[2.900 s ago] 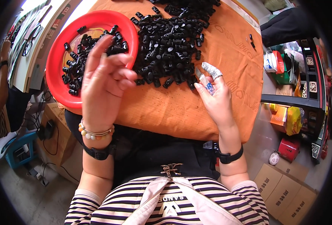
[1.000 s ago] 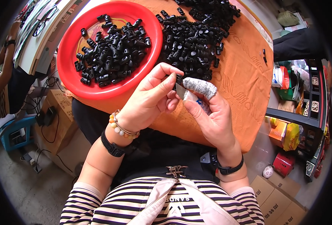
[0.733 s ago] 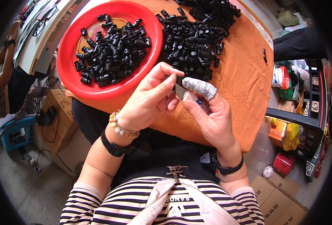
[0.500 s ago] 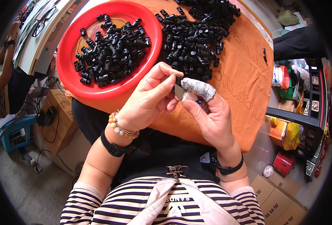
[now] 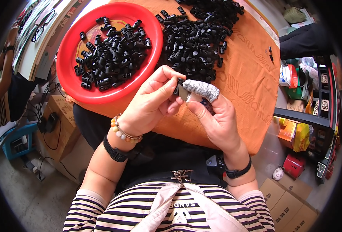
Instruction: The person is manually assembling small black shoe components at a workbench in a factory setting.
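The left hand [image 5: 155,96], which was lifted and spread over the tray [image 5: 95,97], has since swung inward to meet the right hand [image 5: 219,120]; the right, then out to the side, has turned in toward it. Over the last half second the two have hardly shifted against each other.

The left hand pinches a small black piece [image 5: 177,87] between thumb and forefinger, its other fingers curled beneath. The right hand clasps a short blade [image 5: 183,92] between thumb and forefinger, leaving the bare metal pointing left, right up to the piece; whether it is touching is too small to tell. Holding the blade this close to its tip probably gives fine control. A grey knit finger cover [image 5: 204,89] on the right forefinger likely guards it from the edge, since that finger arches over the blade toward the piece.

The piece is held up in front of the body, above the near part of the counter [image 5: 244,96]. Beyond it lies a pile [image 5: 190,46] of similar black pieces, with the tray and more of them to the left; both seem set within easy reach of the left hand.

Both forearms rise from the lower edge and angle inward, elbows low and wide. The left wrist, wearing a bead bracelet [image 5: 120,131], has its palm turned toward the right; the right hand shows its back, thumb nearest the body.
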The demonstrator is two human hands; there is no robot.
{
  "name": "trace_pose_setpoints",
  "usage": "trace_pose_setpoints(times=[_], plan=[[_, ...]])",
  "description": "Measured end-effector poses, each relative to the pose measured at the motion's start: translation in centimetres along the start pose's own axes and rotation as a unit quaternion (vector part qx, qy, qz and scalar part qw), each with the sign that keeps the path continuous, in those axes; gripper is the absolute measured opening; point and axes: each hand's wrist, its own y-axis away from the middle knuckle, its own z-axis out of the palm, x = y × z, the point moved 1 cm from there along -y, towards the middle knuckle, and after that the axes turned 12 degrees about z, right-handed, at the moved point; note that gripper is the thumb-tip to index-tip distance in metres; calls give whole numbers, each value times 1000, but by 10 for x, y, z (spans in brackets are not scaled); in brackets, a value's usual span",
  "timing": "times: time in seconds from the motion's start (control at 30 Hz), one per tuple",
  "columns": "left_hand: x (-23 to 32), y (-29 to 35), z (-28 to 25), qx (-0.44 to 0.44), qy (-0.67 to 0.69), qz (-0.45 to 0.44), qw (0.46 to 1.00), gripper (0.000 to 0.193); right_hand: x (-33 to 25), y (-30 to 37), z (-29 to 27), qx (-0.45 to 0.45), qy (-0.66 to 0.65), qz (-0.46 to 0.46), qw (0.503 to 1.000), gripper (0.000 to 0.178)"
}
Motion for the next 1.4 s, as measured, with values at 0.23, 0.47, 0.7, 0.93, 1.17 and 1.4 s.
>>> trace_pose_setpoints(times=[0.23,0.47,0.7,0.93,1.17,1.4], plan=[[2,-1,1,2,19,-5,1000,16,-2,1,3,-5,-25,32,999,31],[1,-1,0,11,-4,14,1000,13,-6,1,1,-7,-4,31,999,30],[2,-1,-5,2,-27,8,1000,12,-4,0,3,-11,-51,38,998,28],[3,-1,-4,5,2,-8,1000,13,0,0,0,-15,-38,39,998,27],[2,-1,-1,-14,31,-14,999,15,-5,2,-1,-21,-24,63,998,29],[1,-1,-3,-7,19,-8,1000,15,-3,2,1,-13,-19,33,999,31]])
